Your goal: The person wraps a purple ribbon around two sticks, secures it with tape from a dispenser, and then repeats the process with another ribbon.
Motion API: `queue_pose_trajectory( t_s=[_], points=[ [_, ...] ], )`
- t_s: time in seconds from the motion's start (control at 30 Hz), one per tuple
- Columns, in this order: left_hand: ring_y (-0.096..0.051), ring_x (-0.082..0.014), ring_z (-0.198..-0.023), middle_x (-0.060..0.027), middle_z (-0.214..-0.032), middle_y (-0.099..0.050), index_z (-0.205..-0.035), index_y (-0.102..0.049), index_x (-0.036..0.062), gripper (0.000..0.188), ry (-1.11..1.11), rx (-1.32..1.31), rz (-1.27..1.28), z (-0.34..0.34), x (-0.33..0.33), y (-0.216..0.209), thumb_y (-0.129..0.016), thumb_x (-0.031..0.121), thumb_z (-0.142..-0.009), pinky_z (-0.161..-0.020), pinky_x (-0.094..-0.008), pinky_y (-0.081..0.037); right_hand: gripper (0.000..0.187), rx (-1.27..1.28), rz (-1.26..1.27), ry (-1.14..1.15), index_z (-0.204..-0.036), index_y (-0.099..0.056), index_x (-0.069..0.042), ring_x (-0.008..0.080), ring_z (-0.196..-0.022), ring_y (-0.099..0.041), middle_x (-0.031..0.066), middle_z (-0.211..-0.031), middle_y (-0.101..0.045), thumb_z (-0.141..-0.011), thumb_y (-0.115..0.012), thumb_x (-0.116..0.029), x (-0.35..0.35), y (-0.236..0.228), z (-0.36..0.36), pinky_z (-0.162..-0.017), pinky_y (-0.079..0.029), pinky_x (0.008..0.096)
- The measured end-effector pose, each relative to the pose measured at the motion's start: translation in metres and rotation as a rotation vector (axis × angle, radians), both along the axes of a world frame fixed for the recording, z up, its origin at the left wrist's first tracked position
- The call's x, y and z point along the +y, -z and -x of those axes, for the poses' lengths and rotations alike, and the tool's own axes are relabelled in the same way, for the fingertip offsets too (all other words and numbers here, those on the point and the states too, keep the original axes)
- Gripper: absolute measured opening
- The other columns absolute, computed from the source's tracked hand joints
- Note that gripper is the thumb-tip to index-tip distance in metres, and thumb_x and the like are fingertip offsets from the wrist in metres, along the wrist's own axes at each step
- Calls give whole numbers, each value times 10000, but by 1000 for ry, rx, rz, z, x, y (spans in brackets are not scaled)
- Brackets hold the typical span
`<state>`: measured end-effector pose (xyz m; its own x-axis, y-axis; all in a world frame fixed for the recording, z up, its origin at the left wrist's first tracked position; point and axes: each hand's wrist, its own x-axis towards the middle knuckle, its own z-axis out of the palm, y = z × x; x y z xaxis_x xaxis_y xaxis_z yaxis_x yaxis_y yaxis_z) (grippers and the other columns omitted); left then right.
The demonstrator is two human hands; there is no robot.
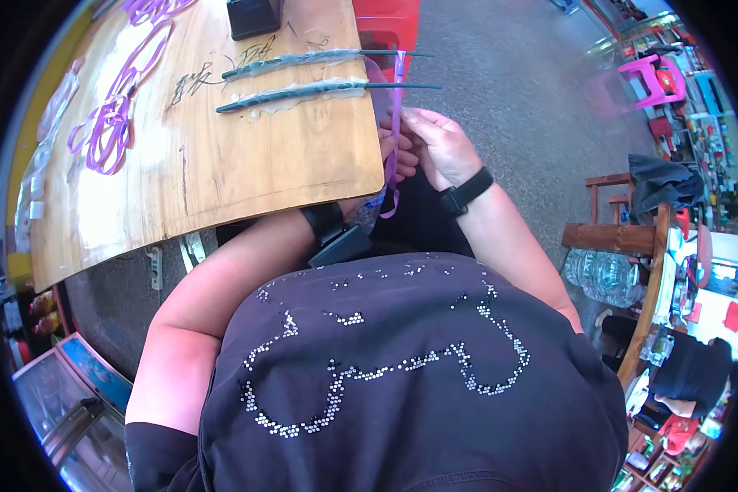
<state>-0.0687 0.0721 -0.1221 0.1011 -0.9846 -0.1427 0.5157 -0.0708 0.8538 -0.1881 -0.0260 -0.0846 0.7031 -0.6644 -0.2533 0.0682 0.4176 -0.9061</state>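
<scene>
A narrow purple ribbon (397, 102) runs across the ends of two dark green rods (418, 85) that jut past the table's right edge. Its lower end curls down beside the table corner. My left hand (403, 157) is partly hidden by the table edge and the ribbon; its fingers curl around the ribbon's lower part. To the right, my right hand (444, 148) has thumb and fingers pinched together on the ribbon just below the rods. Clear tape (320, 94) fixes the rods to the wooden tabletop.
The wooden table (262, 164) has dark handwritten marks. Loose loops of purple ribbon (107, 135) lie on its left, and a black box-shaped object (252, 18) stands at the far edge. Beyond are a red stool (385, 25), a pink stool (656, 80) and a seated person (685, 373).
</scene>
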Motion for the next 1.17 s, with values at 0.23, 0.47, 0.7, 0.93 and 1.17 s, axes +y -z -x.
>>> queue_pose_trajectory(
  t_s=[0.23, 0.47, 0.7, 0.93, 1.17],
  points=[
    [-619, -197, -761, -117, -891, -616, -1053, -524, 20, 269, -19, 136, 96, -3, -1, 10, -546, 240, -900, -650, -309, -511, 188, -8, -22, -13, -928, -599, -5, 82, -489, -515, 57, -720, -611, -899, -532, -178, 15, -10, -13, -404, -381, 211],
    [-612, -221, -849, -140, -981, -592, -1123, -498, 23, 313, 34, 27, 139, -12, 1, 22, -522, 250, -909, -744, -339, -516, 171, 28, 187, 82, -876, -583, -24, 107, -558, -542, 52, -718, -602, -912, -506, -173, 22, -13, -12, -481, -418, 237],
    [-575, -200, -915, -95, -1015, -590, -1071, -560, 73, 283, 75, -62, 108, -41, 31, 13, -491, 288, -901, -784, -339, -468, 191, -97, 145, 32, -852, -568, -28, 127, -732, -541, 49, -745, -568, -927, -470, -173, 23, -20, -9, -690, -433, 275],
    [-564, -229, -1020, -88, -1123, -588, -1156, -543, 92, 329, 335, -1088, 60, -38, 67, -48, -530, 259, -873, -887, -339, -435, 229, -106, 57, 25, -804, -538, -39, 75, -502, -384, -32, -558, -409, -944, -444, -193, 24, -36, -4, -519, -337, 233],
    [-590, -229, -971, -128, -1026, -629, -1082, -594, 62, 284, 699, -997, -105, -53, 93, -86, -532, 252, -880, -855, -317, -448, 221, -10, 79, 12, -818, -531, -35, 43, -419, -282, -66, -505, -321, -938, -474, -212, 31, -53, -3, -434, -252, 217]
  ],
)
